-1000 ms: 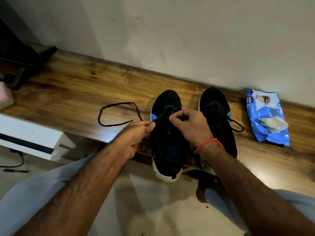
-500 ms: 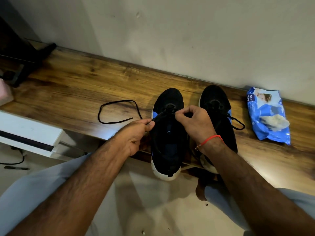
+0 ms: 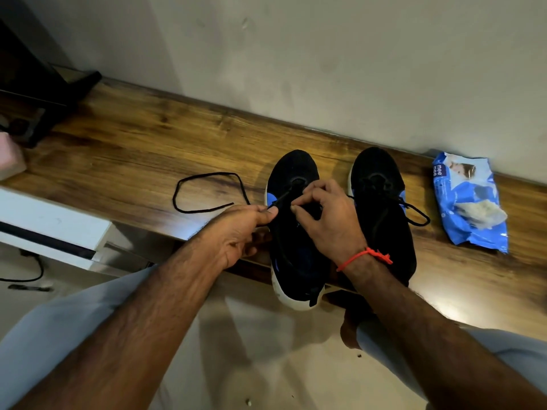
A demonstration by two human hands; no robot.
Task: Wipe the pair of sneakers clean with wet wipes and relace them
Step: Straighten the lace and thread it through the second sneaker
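Black sneakers sit side by side on the wooden worktop (image 3: 133, 149), toes toward the wall. My left hand (image 3: 239, 232) pinches the loose black lace (image 3: 204, 190) between thumb and forefinger at the left sneaker's (image 3: 293, 173) edge; the rest of that lace loops across the worktop to the left. My right hand (image 3: 328, 220) has its grip curled over the same sneaker's tongue, fingertips pinching lace near the eyelets. On that wrist is a red thread (image 3: 364, 257). The right sneaker (image 3: 381, 202) is laced, one bow loop hanging off its right side. A blue wet wipes pack (image 3: 470, 202) lies further right, near the wall.
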